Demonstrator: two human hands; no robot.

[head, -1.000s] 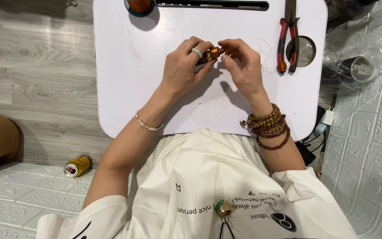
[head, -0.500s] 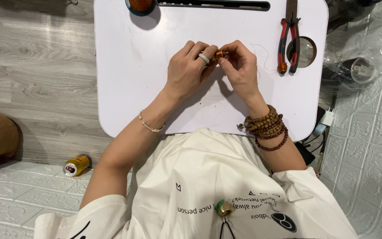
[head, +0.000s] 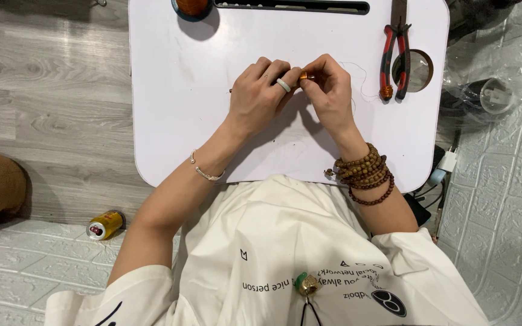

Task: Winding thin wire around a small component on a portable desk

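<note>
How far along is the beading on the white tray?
Done: nothing finished lies on the white tray. In hand: left hand and right hand pinch a small orange bead, with thin thread looping off to the side. Left: pliers lie unused.

Both forearms reach forward from the near edge of the scene and converge toward the middle. The left hand (head: 261, 96) lies palm down, knuckles up, its fingers curled and drawn together toward the right, with the thumb tucked beneath them. The right hand (head: 328, 90) mirrors it from the other side, fingers bent and pinched inward to the left, back of the hand turned upward. The fingertips of the two hands meet, touching at a single point between them. The left wrist is straight and in line with the forearm, which angles in from the near left. The right wrist bends slightly, with its forearm coming in from the near right.
</note>
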